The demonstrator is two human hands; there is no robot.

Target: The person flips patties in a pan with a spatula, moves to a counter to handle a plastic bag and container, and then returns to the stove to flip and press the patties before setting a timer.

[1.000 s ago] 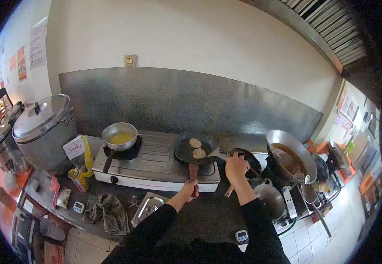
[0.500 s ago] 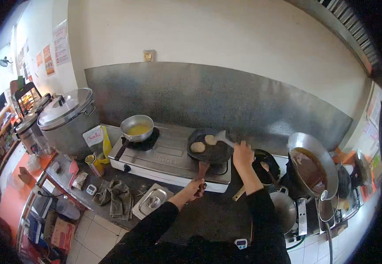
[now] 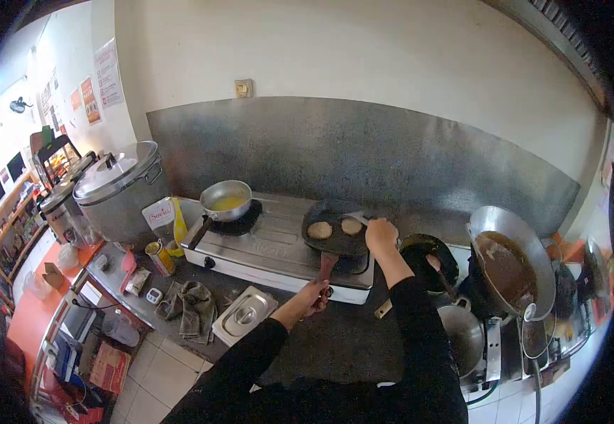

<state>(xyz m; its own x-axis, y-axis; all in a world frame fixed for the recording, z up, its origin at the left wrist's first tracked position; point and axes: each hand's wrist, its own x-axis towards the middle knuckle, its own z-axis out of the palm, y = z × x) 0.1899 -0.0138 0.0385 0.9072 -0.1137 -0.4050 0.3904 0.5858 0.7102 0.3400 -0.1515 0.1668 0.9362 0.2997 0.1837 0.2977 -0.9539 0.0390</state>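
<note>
My left hand is closed round the reddish-brown handle of a dark square frying pan on the right burner. Two pale round patties lie apart in the pan. My right hand grips a spatula, whose blade is over the pan's far right part, by the right patty. Its grip is hidden in my fist. A small saucepan with yellow liquid sits on the left burner.
The gas stove stands against a metal backsplash. At right are a dark wok and a large pan of brown liquid. Leftward lie a lidded steel container, cloths, an oil pouch and a big lidded pot.
My right hand has moved slightly left and up, with the spatula lying flatter near the right patty. That patty sits farther right in the pan. My left hand keeps its grip.
</note>
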